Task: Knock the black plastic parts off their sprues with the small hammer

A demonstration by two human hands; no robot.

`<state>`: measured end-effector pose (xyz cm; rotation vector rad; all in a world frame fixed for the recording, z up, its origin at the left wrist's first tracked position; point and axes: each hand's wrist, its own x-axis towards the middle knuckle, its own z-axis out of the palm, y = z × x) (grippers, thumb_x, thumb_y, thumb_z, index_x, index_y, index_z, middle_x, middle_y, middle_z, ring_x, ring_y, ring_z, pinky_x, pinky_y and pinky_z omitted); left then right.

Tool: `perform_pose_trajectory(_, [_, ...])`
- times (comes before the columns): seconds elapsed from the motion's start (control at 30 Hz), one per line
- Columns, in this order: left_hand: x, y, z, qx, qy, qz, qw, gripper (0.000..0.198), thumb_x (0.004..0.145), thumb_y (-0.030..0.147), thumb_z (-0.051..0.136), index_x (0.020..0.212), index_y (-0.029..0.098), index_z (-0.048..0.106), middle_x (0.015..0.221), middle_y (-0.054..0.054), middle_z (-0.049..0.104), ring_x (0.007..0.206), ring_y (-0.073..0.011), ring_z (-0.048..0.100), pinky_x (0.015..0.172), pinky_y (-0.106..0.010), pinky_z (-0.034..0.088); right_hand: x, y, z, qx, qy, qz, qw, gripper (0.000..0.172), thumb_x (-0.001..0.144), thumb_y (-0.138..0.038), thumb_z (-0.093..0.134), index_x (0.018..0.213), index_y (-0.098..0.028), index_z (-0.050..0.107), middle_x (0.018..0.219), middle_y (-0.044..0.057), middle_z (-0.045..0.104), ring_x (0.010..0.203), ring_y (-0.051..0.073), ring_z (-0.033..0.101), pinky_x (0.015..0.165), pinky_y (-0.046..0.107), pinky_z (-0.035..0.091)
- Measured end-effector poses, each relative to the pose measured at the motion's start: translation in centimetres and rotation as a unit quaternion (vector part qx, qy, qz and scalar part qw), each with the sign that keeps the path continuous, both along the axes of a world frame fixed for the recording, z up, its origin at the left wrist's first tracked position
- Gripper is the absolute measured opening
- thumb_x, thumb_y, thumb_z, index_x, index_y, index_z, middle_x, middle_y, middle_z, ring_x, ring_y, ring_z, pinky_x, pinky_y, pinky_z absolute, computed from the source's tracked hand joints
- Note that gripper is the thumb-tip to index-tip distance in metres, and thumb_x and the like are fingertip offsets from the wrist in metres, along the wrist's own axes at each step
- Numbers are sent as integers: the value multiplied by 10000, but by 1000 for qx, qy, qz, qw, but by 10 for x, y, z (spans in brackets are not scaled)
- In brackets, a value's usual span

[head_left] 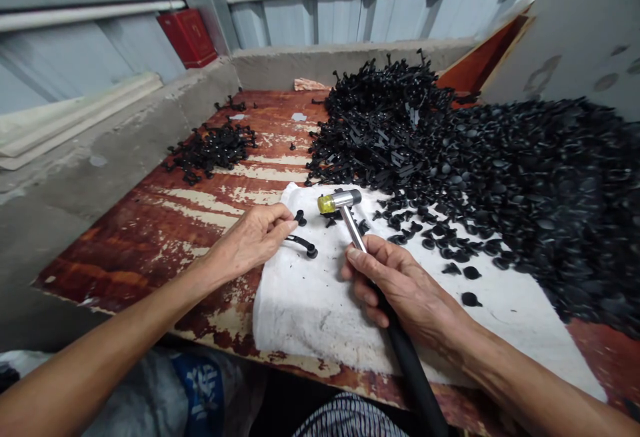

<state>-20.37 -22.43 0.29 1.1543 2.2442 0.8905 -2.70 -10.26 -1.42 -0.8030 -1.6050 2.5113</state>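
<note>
My left hand (263, 234) is closed in a pinch at the left edge of a white cloth (320, 310). From its fingertips sticks out a slim black plastic crank-shaped piece (303, 245) with a round knob at its end. Just above it, another small black knobbed piece (300, 217) shows by the fingers; I cannot tell whether it is held too. My right hand (387, 277) is wrapped around the black grip of a small mallet (345, 204), which has a metal shaft, a yellow face and a dark face. The mallet's head is over the cloth, partly hiding a few loose black pieces.
A large heap of slender black arms (385, 117) lies at the back, beside a pile of round black caps (540, 184) on the right. A smaller heap of black pieces (215, 147) sits on the worn red-brown tabletop (150, 237). A red box (187, 37) stands on the ledge.
</note>
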Motion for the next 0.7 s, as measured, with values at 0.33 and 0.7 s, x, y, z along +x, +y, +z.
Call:
perform_pose_trajectory(0.33, [1, -1, -1, 4, 3, -6, 1000, 278, 784, 419, 468, 706, 166, 554, 541, 44, 405, 480, -91, 335, 440, -208, 221, 0, 1, -2, 8, 4, 3, 1000, 308, 798, -439, 668, 713, -196, 498, 545, -77, 483, 379, 33, 302, 282, 126, 284])
perform_pose_trajectory(0.7, [-11, -2, -10, 1, 18, -22, 1000, 327, 770, 457, 458, 702, 160, 575, 553, 41, 413, 502, -99, 349, 473, -232, 254, -1, 8, 8, 317, 6, 47, 947, 218, 914, -279, 418, 998, -176, 591, 602, -35, 526, 391, 83, 385, 368, 207, 362])
